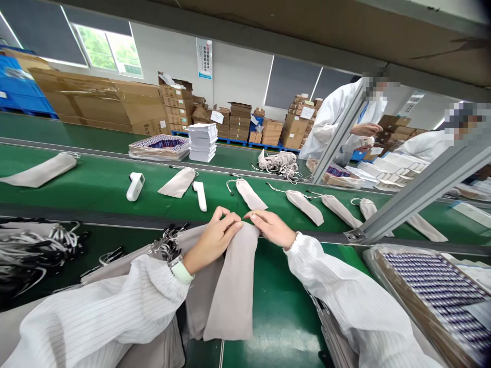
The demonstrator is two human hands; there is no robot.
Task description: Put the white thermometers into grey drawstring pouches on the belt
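A light grey drawstring pouch (pixel 236 291) hangs in front of me over the green work surface, mouth upward. My left hand (pixel 215 236) is closed, with thumb and fingers pinching the pouch's top edge. On the other side of the mouth, my right hand (pixel 273 228) is closed too, its fingertips at the same top edge; the exact grip there is partly hidden. Behind the held pouch lie more grey pouches (pixel 199 301) on the left. White thermometer-like devices, one (pixel 135 187) left and one (pixel 200 196) nearer the middle, rest on the belt ahead.
Several filled-looking pouches (pixel 305 207) lie along the green belt (pixel 95 199). Bundled pouches with cords (pixel 42 250) sit at left. A plastic-wrapped tray of small boxes (pixel 429 286) stands at right. A metal post (pixel 414 197) rises at right; co-workers in white (pixel 333 115) stand beyond.
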